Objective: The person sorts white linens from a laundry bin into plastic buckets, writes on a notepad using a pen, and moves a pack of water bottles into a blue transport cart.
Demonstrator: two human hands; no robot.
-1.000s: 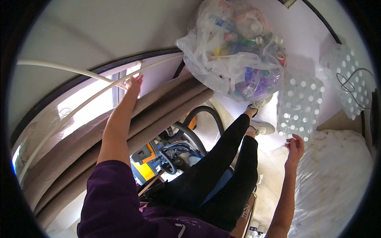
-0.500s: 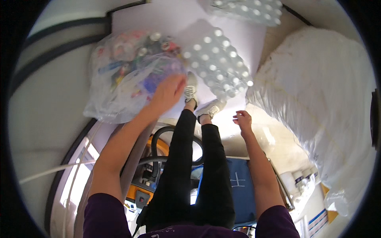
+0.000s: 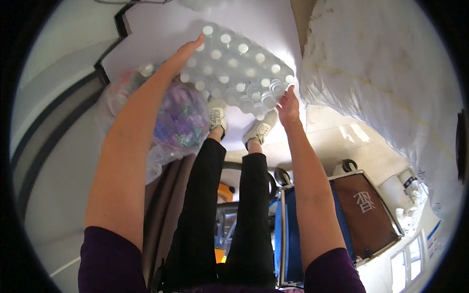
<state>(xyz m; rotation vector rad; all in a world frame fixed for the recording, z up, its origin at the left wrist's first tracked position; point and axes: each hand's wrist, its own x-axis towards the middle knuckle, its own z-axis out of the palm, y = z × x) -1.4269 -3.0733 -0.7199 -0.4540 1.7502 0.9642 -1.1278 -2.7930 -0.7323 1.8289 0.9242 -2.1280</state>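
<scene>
A clear film-wrapped pack of bottles with white caps [image 3: 233,63] is between my hands, above and just beyond my shoes. My left hand [image 3: 190,48] grips its far left corner, the fingers mostly hidden behind the edge. At the near right corner, my right hand [image 3: 289,104] has its fingers curled against the pack. The caps face up toward me, and the near side shows clear plastic. Below my left forearm lies a clear plastic bag [image 3: 181,117] stuffed with colourful items, partly covered by the arm.
A large bulky white plastic-wrapped bundle [image 3: 361,63] fills the right side. Near my legs stand a cart with blue and brown fabric panels [image 3: 361,202] and an orange machine [image 3: 224,193]. My light shoes [image 3: 261,129] stand at the edge of a pale sheet [image 3: 161,29].
My left hand has moved from over the plastic bag to the pack's left corner. My right hand has reached forward onto its right corner. The view has shifted too.
</scene>
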